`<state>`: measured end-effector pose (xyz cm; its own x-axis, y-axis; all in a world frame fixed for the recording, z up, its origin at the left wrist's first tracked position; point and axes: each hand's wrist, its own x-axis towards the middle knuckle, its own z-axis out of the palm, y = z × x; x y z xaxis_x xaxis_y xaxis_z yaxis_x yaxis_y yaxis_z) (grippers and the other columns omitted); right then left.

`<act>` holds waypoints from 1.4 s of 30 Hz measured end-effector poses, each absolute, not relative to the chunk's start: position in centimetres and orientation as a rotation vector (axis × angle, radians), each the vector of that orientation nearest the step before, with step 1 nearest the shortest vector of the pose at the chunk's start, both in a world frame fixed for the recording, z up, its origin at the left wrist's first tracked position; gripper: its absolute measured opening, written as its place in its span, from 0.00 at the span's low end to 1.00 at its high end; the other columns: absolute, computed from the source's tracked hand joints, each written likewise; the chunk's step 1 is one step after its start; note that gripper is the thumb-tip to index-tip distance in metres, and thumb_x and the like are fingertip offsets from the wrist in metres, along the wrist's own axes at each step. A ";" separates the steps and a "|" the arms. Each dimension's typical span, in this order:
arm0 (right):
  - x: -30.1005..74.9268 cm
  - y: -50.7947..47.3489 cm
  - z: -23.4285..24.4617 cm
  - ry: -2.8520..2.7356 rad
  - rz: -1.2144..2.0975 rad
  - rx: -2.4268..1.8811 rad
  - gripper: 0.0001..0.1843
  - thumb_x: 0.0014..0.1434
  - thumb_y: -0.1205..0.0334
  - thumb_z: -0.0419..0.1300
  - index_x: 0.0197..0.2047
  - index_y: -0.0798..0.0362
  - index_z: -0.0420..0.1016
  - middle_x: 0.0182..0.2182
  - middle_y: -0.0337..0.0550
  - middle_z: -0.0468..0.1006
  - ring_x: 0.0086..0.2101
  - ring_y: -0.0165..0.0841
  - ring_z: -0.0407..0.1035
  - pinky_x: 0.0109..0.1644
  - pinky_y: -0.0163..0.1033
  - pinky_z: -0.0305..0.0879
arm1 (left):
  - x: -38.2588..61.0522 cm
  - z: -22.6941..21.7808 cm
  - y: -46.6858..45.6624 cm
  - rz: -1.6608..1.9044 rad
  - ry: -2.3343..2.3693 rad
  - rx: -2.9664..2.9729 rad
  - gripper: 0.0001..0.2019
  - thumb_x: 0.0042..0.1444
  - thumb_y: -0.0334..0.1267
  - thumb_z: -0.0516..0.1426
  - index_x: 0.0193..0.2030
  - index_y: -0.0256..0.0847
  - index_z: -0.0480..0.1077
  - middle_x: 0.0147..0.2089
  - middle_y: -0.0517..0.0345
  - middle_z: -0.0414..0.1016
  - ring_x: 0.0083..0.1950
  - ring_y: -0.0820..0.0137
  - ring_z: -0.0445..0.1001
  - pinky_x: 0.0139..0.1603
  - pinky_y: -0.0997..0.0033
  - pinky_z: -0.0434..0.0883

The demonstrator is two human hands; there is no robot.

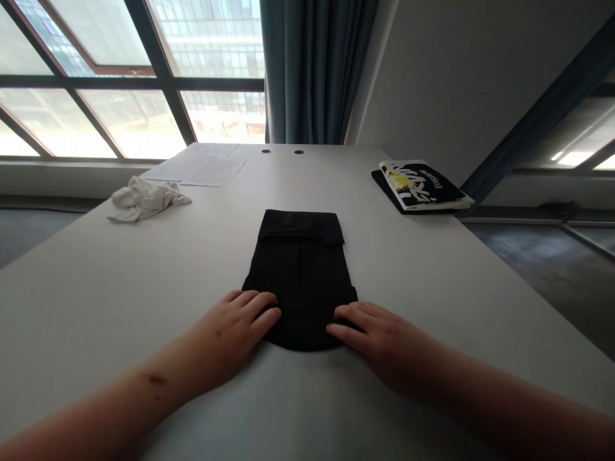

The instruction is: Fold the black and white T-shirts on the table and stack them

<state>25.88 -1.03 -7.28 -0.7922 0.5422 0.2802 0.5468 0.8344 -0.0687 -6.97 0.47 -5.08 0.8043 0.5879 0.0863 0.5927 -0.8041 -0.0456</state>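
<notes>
White table (446, 275) surface carries: folded black cloth (300, 275), center; crumpled white cloth (147, 200), left; papers (202, 165), far end; booklet (423, 184), right.

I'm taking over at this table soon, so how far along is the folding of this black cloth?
Done: the far end of the black cloth is folded over. In hand: the left hand and right hand rest flat on its near end. Left: that rounded near end still lies unfolded, and a crumpled white cloth lies away from the hands on the table.
</notes>
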 end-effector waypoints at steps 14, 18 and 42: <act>27.3 2.4 -8.3 -2.478 0.242 -0.981 0.25 0.61 0.78 0.52 0.56 0.51 0.78 0.51 0.52 0.78 0.52 0.41 0.73 0.59 0.51 0.74 | -9.7 -6.0 4.7 -0.384 -1.323 -2.998 0.20 0.62 0.36 0.57 0.61 0.47 0.72 0.58 0.52 0.80 0.58 0.58 0.79 0.62 0.56 0.74; 27.7 2.9 -9.0 -2.475 0.250 -1.059 0.31 0.60 0.76 0.53 0.64 0.49 0.73 0.59 0.52 0.74 0.60 0.43 0.70 0.66 0.54 0.69 | -10.1 -6.6 5.7 -0.512 -1.361 -3.140 0.16 0.63 0.37 0.56 0.56 0.47 0.75 0.60 0.53 0.79 0.60 0.60 0.78 0.63 0.61 0.74; 27.3 2.2 -8.0 -2.564 0.393 -0.806 0.42 0.59 0.67 0.66 0.75 0.49 0.63 0.71 0.55 0.67 0.73 0.48 0.53 0.78 0.66 0.38 | -10.1 -6.3 5.4 -0.898 -1.567 -2.854 0.15 0.69 0.44 0.51 0.52 0.44 0.77 0.34 0.60 0.84 0.28 0.69 0.78 0.35 0.71 0.70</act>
